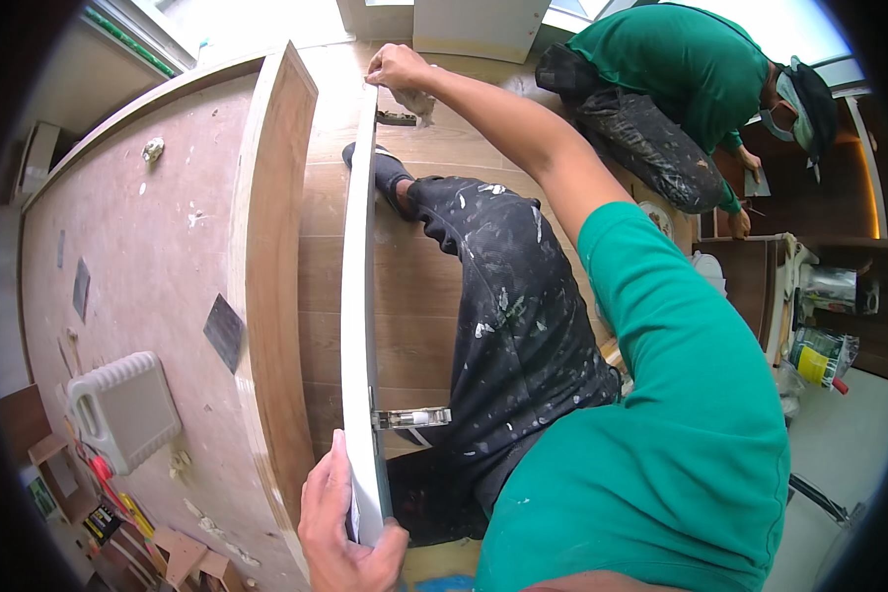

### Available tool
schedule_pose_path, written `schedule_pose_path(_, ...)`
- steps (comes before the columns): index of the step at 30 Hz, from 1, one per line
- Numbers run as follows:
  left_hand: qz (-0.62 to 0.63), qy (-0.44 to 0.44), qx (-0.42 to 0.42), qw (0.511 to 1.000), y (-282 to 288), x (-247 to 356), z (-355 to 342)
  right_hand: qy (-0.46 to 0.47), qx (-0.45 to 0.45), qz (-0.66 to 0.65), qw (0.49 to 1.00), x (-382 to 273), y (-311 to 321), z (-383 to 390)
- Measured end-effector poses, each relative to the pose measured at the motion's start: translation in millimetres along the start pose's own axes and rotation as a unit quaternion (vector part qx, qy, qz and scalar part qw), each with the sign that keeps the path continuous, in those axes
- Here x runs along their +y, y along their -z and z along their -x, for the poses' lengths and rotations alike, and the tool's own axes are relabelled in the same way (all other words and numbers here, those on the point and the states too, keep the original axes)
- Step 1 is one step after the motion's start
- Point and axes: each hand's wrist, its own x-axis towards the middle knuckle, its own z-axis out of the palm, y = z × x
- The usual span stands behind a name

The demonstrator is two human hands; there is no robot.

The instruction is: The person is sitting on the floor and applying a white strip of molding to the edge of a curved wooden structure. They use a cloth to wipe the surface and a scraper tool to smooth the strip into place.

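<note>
A long white cabinet door (358, 296) stands on edge in front of me, seen along its narrow side. My left hand (350, 523) is closed round its near end, fingers on the left face and thumb on the right. My right hand (400, 71) reaches out and grips the far end from above. Beneath that hand is a pale crumpled thing (416, 104), perhaps a rag; whether I hold it cannot be made out. A metal hinge (412, 418) sticks out from the door's right side, and a darker hinge (396, 118) shows near the far end.
Left lies a wood-framed panel (128, 247) bearing a white jerrycan (125, 409) and grey squares (223, 333). Tools and wood scraps (183, 557) fill the lower left. A co-worker in green (671, 74) crouches at upper right beside a brown cabinet (745, 286). My paint-spotted leg (513, 266) adjoins the door.
</note>
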Motion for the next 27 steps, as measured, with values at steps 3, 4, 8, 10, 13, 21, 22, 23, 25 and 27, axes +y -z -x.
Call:
schedule_pose_path(3,-0.017,-0.031,0.025,0.999,4,5,0,0.026,0.015,0.007,1.0,-23,15,-4)
schedule_pose_path(4,-0.037,-0.052,0.03,0.998,2,1,2,0.039,0.013,0.003,0.999,-22,12,11)
schedule_pose_path(8,-0.047,-0.043,0.037,0.997,1,-1,7,0.101,-0.035,-0.054,0.993,-44,24,84)
schedule_pose_path(10,-0.033,-0.039,0.049,0.997,-1,-3,11,0.14,-0.074,-0.091,0.983,-73,26,104)
schedule_pose_path(13,0.034,-0.014,0.008,0.999,-2,-12,-4,0.186,-0.073,-0.081,0.976,-99,50,144)
schedule_pose_path(21,0.049,-0.06,0.041,0.996,-5,-11,0,0.296,-0.169,-0.167,0.925,-205,103,267)
schedule_pose_path(22,0.067,-0.057,0.042,0.995,-7,-12,1,0.326,-0.192,-0.177,0.909,-217,109,278)
schedule_pose_path(23,0.084,-0.055,0.042,0.994,-9,-13,2,0.355,-0.214,-0.186,0.891,-223,112,286)
schedule_pose_path(25,0.096,-0.054,0.044,0.993,-7,-13,3,0.337,-0.21,-0.212,0.893,-225,111,289)
schedule_pose_path(27,0.108,-0.051,0.048,0.992,-7,-12,6,0.297,-0.185,-0.239,0.906,-217,109,286)
